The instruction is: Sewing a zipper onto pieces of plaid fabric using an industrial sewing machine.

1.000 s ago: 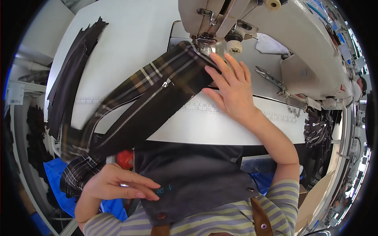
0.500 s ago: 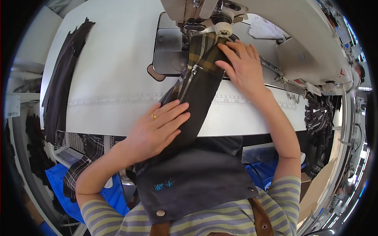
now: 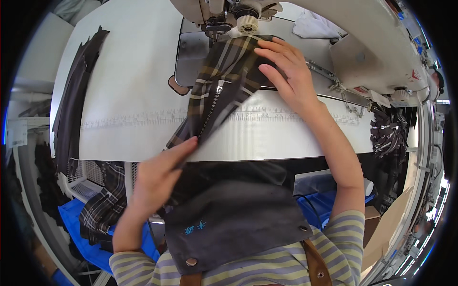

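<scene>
A dark plaid fabric piece with a metal zipper lies slantwise on the white sewing table, its far end beside the sewing machine's needle area. My left hand pinches its near end by the zipper's lower part; the thumb is mostly hidden and the hand slightly blurred. On the far right part of the cloth rests my right hand, fingers stretched out and thumb apart. The plaid side shows on both sides of the zipper, and the lower right edge is smeared by motion.
Dark fabric strips lie along the table's left side. A printed ruler crosses the tabletop. Several zippers hang at the right edge. Below left are a white basket and plaid cloth. A white cloth lies behind the machine.
My left hand has moved down and left, from lying flat to pinching the near end. The fabric has shifted left and its dark side has turned, showing more plaid.
</scene>
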